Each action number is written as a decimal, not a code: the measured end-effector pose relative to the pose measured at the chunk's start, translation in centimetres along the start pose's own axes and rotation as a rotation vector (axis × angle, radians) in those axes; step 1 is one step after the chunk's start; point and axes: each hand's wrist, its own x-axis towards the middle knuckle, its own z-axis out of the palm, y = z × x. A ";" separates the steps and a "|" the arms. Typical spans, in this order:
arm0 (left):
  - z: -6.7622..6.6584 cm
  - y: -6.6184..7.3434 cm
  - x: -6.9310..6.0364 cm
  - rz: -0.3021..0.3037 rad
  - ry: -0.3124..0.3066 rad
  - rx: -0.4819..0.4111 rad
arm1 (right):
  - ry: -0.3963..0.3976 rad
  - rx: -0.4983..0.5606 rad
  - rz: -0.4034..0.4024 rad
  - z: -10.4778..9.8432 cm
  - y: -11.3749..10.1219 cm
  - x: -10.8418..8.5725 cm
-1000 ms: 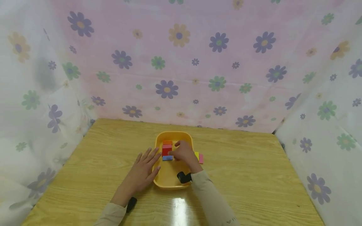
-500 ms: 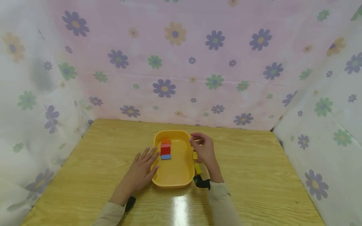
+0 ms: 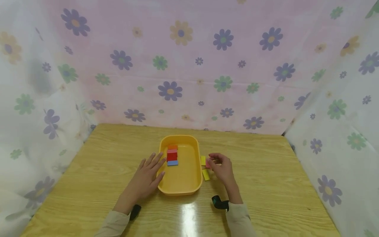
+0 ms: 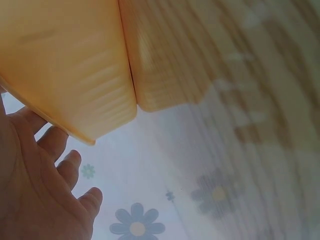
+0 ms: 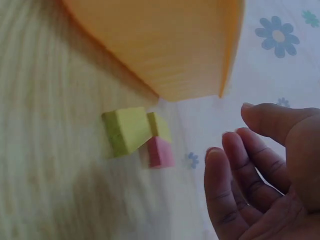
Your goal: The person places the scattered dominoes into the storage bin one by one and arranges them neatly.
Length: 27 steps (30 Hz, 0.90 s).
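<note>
A yellow tray (image 3: 183, 188) stands on the table. Along its left inner side sit an orange block (image 3: 173, 147), a pink block (image 3: 172, 151), a red block (image 3: 172, 156) and a blue block (image 3: 172, 163). My left hand (image 3: 145, 179) rests on the tray's left rim, its fingers spread and straight. To the right of the tray lie a yellow block (image 3: 205, 174), a second yellow block (image 3: 203, 160) and a pink block (image 3: 208, 163) touching it. Above these hovers my right hand (image 3: 222, 168); the right wrist view shows its fingers loosely bent, holding nothing, apart from the blocks.
The wood-grain table (image 3: 266, 184) reaches back to a flowered pink curtain (image 3: 192, 75). White flowered curtains hang at the left (image 3: 32, 131) and right. A black wrist strap piece (image 3: 219, 202) sticks out from the right wrist.
My right hand has come out of the tray, where it was beside the red block, and moved right over the blocks outside. My left hand stays on the rim.
</note>
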 end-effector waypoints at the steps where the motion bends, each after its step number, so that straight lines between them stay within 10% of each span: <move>1: 0.0 0.0 0.0 0.000 0.001 -0.005 | -0.009 -0.020 0.010 0.0 0.2 -0.1; 18: -0.1 -0.2 -0.1 -0.011 -0.016 -0.033 | -0.140 -0.361 0.197 -0.1 -0.3 -2.3; 27: 0.2 0.0 -0.1 -0.005 -0.008 -0.025 | -0.203 -0.447 0.105 -0.3 0.5 -2.1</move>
